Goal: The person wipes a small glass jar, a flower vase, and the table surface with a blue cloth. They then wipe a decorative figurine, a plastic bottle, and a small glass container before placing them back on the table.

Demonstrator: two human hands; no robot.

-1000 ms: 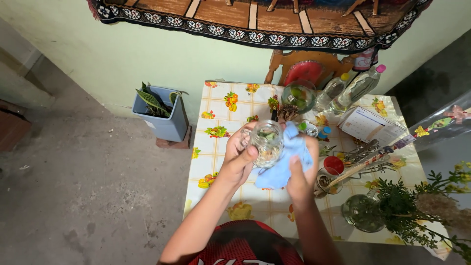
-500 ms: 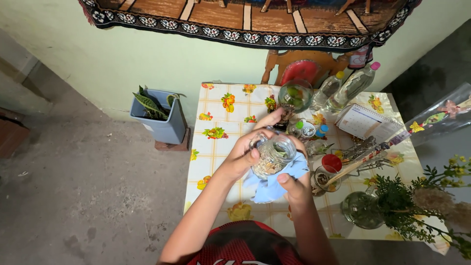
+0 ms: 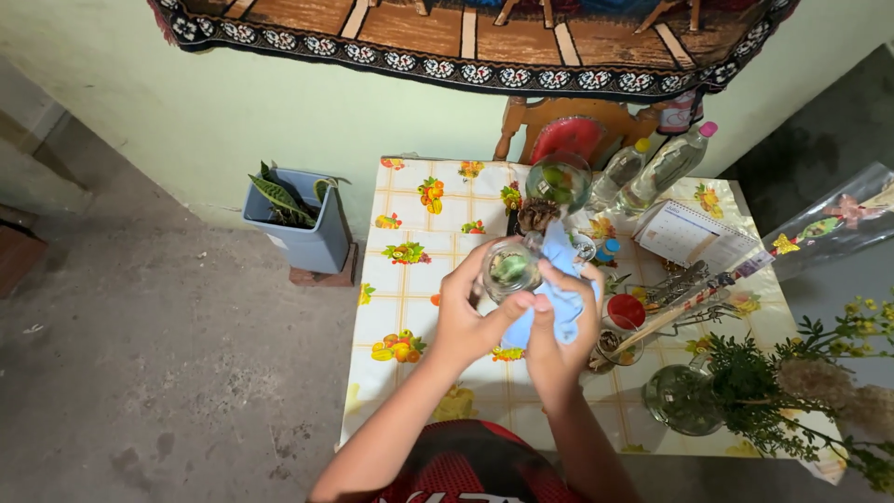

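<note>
left hand point(image 3: 466, 321): wrapped around glass jar point(image 3: 510, 268) (above the table point(image 3: 400, 279))
right hand point(image 3: 556, 331): clutching blue cloth point(image 3: 562, 279) against jar

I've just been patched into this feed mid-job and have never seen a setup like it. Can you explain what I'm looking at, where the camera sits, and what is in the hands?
There is no machine here: a person works with two bare hands. The single picture comes from a camera worn on that person's head, looking down, so the arms come up from the bottom edge.

The left hand holds a small clear glass jar with something green inside. The right hand presses a light blue cloth against the jar's side.

Below them is a table under a cloth printed with fruit. On it stand a round glass bowl, two clear plastic bottles, a spiral notepad, a red lid and a glass vase with green sprigs. A wooden chair stands behind the table, and a blue bin with a plant sits on the floor to its left.
</note>
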